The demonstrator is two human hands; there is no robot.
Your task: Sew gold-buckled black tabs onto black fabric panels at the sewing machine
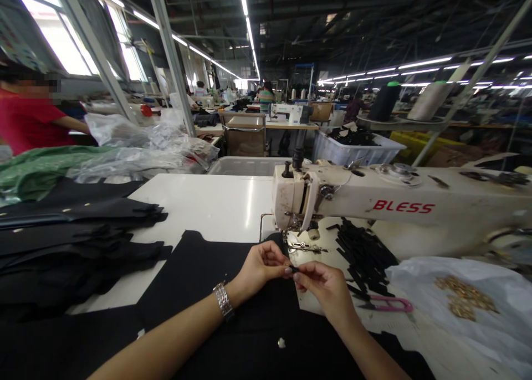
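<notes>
Sewing mach. [399, 194], 1 unit, red lettering: landmark for all entries. L hand [261, 263] & R hand [322, 283]: thumb & finger of ea. pinch 1 small blk pc. [293, 269], just nearside of mach.'s needle area; pc. mostly hidden by fingertips, exact form can't be told. Blk fabric [199, 275]: spread beneath forearms, nearside & left of mach. Blk strips [366, 252]: loose heap, just nearside of mach. arm. Snips [388, 303], pink handle: nearside of mach., nr strips. Gold-coloured bits [465, 297], qty uncounted, on plastic bag [419, 275]: nearside & right of mach. Blk panels [83, 258], stacked: well left of mach. Risks (judged): pc. could slip, grip being fingertip-only, & get lost blk-on-blk; fingers could get nicked if mach. runs w/ them this nr; fabric could skew if a forearm drags it; bits could scatter if bag gets snagged.
</notes>
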